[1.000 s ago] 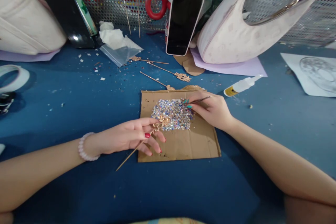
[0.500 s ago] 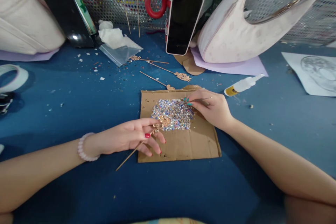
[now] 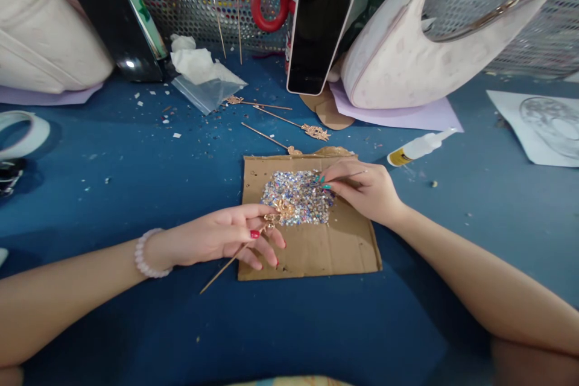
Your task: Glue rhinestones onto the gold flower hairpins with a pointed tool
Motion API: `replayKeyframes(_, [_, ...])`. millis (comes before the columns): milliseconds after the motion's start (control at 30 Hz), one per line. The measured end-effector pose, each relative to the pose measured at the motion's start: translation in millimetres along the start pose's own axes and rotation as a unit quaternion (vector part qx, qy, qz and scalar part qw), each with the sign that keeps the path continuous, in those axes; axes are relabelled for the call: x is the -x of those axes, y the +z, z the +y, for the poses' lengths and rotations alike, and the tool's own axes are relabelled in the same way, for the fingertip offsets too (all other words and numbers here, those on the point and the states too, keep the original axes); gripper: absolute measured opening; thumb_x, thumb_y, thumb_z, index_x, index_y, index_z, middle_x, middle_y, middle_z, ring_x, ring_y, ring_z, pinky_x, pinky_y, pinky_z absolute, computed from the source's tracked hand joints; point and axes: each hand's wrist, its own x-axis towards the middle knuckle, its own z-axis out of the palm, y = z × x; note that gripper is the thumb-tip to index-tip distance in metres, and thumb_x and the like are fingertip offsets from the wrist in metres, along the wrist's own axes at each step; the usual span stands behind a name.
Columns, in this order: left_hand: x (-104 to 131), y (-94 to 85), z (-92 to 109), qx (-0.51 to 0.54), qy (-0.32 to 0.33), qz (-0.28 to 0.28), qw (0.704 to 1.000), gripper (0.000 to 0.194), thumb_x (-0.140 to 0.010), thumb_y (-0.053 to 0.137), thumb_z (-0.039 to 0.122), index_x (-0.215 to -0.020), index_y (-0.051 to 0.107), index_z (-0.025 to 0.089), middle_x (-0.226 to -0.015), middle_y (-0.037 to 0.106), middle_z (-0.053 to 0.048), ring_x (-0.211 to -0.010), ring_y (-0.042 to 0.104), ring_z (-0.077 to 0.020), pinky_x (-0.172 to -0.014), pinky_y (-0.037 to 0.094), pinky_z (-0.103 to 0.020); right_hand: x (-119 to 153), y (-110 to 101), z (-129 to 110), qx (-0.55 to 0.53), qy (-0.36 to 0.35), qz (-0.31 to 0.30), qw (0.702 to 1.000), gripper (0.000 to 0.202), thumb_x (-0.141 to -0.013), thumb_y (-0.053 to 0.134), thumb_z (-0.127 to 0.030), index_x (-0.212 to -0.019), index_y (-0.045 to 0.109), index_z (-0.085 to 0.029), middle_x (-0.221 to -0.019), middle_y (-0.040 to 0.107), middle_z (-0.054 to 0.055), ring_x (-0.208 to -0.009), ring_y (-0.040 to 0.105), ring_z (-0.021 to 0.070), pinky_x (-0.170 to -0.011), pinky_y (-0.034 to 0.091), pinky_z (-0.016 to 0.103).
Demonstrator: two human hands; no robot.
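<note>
Between thumb and fingers, my left hand (image 3: pixel 235 232) is closed on a gold hair stick (image 3: pixel 284 211). Its ornate openwork head lies over the near edge of a spread of small sparkling rhinestones (image 3: pixel 301 193), and its shaft slants down toward me. My right hand (image 3: pixel 368 193) pinches a thin metal tool (image 3: pixel 356 175) at the right side of the rhinestones; its tip is hidden by the fingers, so its kind is unclear. Under the stones is a piece of brown cardboard (image 3: pixel 335 253).
More gold hair sticks (image 3: pixel 315 132) lie beyond the cardboard. A glue bottle (image 3: pixel 414 149) is at the right. Behind stand a phone (image 3: pixel 319 39), a white handbag (image 3: pixel 393 66) and a plastic bag (image 3: pixel 203 90) with tissue. A tape roll (image 3: pixel 27 136) sits at far left.
My right hand's fingertips have shifted slightly and now point lower over the stones, the thumb a little lower. My left hand and the hair stick stay practically still.
</note>
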Motion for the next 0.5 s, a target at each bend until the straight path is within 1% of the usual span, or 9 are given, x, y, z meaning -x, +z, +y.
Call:
replayKeyframes(133, [-0.6,-1.0,-0.6,0.002,0.001,-0.002,1.000,0.030,-0.098,0.063,0.018,-0.128,0.056,0.021,-0.116,0.070,-0.008,-0.100,0.075,-0.0183,-0.085,0.058,-0.029,1.0,0.5,1.0,0.007,-0.004,0.002,1.000,0.014,-0.089,0.063,-0.014,-0.083,0.073,-0.022,-0.086,0.080,0.003,-0.083,0.077,0.0180,-0.077,0.063,0.032])
replayKeyframes(333, [-0.3,-1.4,-0.4,0.010,0.002,0.000,1.000,0.030,-0.098,0.062,0.016,-0.127,0.057,0.020,-0.115,0.071,-0.009,-0.100,0.075,-0.0194,-0.085,0.058,-0.029,2.4,2.6,4.0,0.014,0.009,0.018,1.000,0.016,-0.091,0.062,-0.018,-0.079,0.071,-0.022,-0.087,0.079,0.003,-0.082,0.076,0.0183,-0.077,0.062,0.034])
replayKeyframes(500, [-0.6,0.0,0.6,0.013,0.001,-0.001,1.000,0.031,-0.097,0.063,0.016,-0.127,0.057,0.020,-0.114,0.071,-0.008,-0.099,0.075,-0.0186,-0.085,0.058,-0.029,2.5,2.3,5.6,0.026,-0.014,0.025,0.999,0.013,-0.092,0.061,-0.016,-0.083,0.070,-0.022,-0.086,0.078,0.003,-0.082,0.075,0.0170,-0.077,0.060,0.033])
